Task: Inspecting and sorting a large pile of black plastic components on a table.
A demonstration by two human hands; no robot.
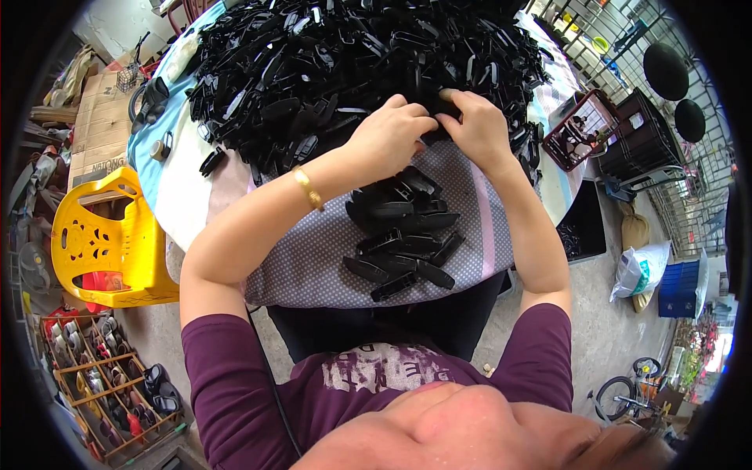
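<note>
Head view, left to right: yellow plastic chair (106,239) beside desk (184,207); left hand (388,137) and right hand (478,125) both pinched shut on one black plastic part (436,112) at big heap's (352,63) near edge, sorted small pile (403,235) just below wrists; best kept steady, thumbs pressing evenly.
</note>
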